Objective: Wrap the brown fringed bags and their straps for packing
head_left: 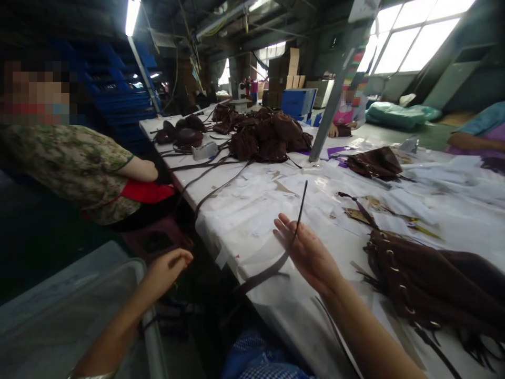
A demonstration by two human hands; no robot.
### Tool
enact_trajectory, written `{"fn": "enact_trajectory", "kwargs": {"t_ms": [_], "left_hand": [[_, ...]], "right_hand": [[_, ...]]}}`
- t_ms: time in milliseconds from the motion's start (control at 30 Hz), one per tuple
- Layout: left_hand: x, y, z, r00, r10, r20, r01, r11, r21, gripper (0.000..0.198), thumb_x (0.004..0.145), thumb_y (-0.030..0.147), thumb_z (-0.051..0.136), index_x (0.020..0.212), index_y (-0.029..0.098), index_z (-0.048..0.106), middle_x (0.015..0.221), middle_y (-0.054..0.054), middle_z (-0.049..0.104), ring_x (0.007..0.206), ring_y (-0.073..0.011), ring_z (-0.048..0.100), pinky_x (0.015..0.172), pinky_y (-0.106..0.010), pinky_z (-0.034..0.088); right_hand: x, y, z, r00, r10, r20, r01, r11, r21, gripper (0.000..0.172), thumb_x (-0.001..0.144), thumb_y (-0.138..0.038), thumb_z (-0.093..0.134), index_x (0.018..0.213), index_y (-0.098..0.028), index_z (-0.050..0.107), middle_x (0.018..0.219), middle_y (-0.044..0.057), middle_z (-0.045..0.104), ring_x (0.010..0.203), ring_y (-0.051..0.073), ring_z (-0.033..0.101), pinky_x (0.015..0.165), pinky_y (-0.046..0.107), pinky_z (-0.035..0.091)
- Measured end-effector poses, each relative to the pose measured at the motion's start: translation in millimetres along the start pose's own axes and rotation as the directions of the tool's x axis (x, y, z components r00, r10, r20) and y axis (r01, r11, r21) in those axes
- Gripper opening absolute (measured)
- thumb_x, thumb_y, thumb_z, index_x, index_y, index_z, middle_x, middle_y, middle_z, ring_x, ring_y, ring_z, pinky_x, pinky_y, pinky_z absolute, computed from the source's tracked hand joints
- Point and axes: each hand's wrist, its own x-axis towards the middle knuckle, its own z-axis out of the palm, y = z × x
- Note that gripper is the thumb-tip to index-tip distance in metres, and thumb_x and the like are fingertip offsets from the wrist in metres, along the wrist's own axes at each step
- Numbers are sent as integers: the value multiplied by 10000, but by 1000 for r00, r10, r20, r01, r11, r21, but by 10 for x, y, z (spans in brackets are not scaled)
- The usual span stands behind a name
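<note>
A thin dark-brown strap (pixel 269 271) runs up from the near table edge to my right hand (pixel 311 255). That hand is palm up, its fingers fairly straight, and the strap is caught at the thumb with its narrow tip standing up above. To the left, beside the rim of a pale plastic bin (pixel 138 266), is my left hand (pixel 168 268) with its fingers curled together. Whatever may be in them is hidden. On the table right of my right hand lies a dark-brown bag (pixel 430 279) with metal eyelets and fringe.
A white-covered table (pixel 244 210) carries scattered paper, a pile of brown bags (pixel 268 131) and another brown bag (pixel 374 162). A metal post (pixel 329 113) rises from it. One person (pixel 79 163) sits at left; other people work across the table and at far right.
</note>
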Motion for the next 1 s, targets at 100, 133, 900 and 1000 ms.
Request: {"fn": "enact_trajectory", "kwargs": {"t_ms": [100,133,900,1000], "left_hand": [[-80,166,130,1000,5,-4,-6,922,-388,459,686,331,788,1117,207,688,1139,-107,702,1072,-253,644,893,-289,503],[-121,270,246,998,37,43,-13,887,-462,548,687,313,802,1205,220,651,1233,-115,664,1157,-255,607,941,-291,487],[75,-129,-496,993,-63,98,-13,780,625,355,804,386,506,1016,200,721,1027,-62,724,941,-258,643,826,-281,434],[144,-199,-810,998,55,-18,-21,634,773,406,804,355,422,1044,197,709,1068,-62,705,1006,-262,616,882,-313,426]], "right_hand": [[56,142,176,994,59,91,-59,998,-6,212,860,-432,699,932,-234,719,1369,41,580,1300,261,502,1159,470,315],[70,190,245,987,86,132,-87,996,-2,215,863,-432,696,928,-228,717,1368,44,581,1294,259,508,1158,471,311],[98,379,69,964,194,180,-208,976,64,232,809,-402,753,939,-210,763,1258,70,659,1279,270,516,1181,437,271],[52,423,139,967,188,173,-207,973,103,196,805,-391,758,890,-215,769,1280,64,647,1288,280,509,1166,442,303]]}}
